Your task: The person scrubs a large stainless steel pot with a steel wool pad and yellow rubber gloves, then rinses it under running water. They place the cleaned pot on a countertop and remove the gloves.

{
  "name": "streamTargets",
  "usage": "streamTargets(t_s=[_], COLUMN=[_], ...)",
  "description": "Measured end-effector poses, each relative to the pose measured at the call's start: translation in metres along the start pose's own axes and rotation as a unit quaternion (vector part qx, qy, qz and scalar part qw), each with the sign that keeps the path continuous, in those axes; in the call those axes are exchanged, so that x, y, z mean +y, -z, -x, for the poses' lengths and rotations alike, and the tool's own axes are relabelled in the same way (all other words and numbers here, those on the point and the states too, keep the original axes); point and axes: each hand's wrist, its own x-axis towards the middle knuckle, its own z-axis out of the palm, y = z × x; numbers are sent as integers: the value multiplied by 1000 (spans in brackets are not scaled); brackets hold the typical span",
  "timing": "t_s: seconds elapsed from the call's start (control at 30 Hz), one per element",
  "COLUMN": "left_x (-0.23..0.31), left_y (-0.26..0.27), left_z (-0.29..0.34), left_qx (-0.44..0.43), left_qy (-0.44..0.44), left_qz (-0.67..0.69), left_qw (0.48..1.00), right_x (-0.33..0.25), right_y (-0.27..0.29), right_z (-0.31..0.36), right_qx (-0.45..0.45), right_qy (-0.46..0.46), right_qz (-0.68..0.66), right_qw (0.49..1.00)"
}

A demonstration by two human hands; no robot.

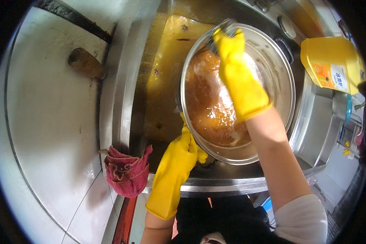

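Observation:
A large round steel pot rests tilted in the sink, with shiny brown liquid pooled inside it. In a yellow rubber glove, my right hand reaches across the pot and is closed on a grey metal scourer at the far rim. My left hand, gloved in yellow too, grips the pot's near left rim; its fingertips are partly hidden below the pot. A dark side handle sticks out at the pot's far right.
Yellowish water with star anise bits lies in the sink left of the pot. A crumpled dark pink cloth hangs at the near left corner. To the right are a yellow jug and a steel basin. A pipe stub juts from the tiled wall.

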Motion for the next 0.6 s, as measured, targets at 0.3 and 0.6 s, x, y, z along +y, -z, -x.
streamTargets(t_s=[0.3,0.6], left_x=[11,17], left_y=[7,7], left_z=[5,7], left_qx=[45,16], left_qy=[-24,-37], left_qz=[-172,17], left_qw=[984,999], right_x=[102,115], right_y=[100,65], right_z=[15,136], right_qx=[-250,-383], right_qy=[126,-204], right_qz=[559,100], right_qw=[780,895])
